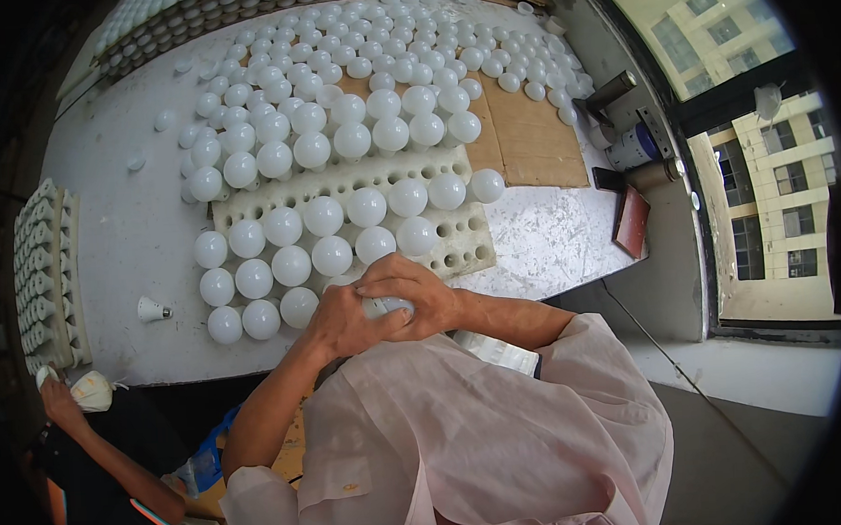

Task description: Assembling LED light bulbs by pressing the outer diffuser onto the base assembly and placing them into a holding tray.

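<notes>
I see left hand (345, 322), right hand (420, 293): grip snug round white bulb (387, 307); lamp part (151, 310) (a loner) at nine o'clock.

No word or number can be read here — neither on the white bulbs (323, 216) nor on the dark red flat object (632, 222). On the blue-and-white cylinder (633, 148) — any print is too small to tell.

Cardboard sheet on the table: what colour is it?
The cardboard sheet is brown, seen best in the head view.
</notes>
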{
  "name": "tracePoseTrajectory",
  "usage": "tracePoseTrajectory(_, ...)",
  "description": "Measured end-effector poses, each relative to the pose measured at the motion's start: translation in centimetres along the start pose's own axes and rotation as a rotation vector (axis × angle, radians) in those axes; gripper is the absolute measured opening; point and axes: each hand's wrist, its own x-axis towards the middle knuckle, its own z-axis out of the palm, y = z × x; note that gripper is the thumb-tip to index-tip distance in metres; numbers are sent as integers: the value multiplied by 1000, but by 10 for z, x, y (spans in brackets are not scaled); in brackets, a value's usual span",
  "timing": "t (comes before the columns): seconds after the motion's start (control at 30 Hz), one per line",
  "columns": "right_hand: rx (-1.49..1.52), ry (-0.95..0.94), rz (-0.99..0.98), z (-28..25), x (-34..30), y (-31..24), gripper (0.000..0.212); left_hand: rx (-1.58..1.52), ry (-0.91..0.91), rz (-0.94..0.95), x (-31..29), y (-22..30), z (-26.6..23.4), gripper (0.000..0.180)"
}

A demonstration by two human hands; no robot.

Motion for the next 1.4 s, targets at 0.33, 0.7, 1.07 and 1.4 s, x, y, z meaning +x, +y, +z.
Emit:
tracePoseTrajectory(0.33,48,-23,91,5,-6,3,56,-120,-78,-107,1,-12,5,57)
tracePoseTrajectory(0.7,299,17,690,-5,-28,-7,96,-1235,-317,-262,11,-44,20,62)
tracePoseTrajectory(1.07,-573,417,648,-99,-93,51,86,-757,-10,-111,6,-28,21,38)
tracePoseTrajectory(1.4,-603,241,589,-126,-77,53,70,-673,273,-111,-27,-44,19,25)
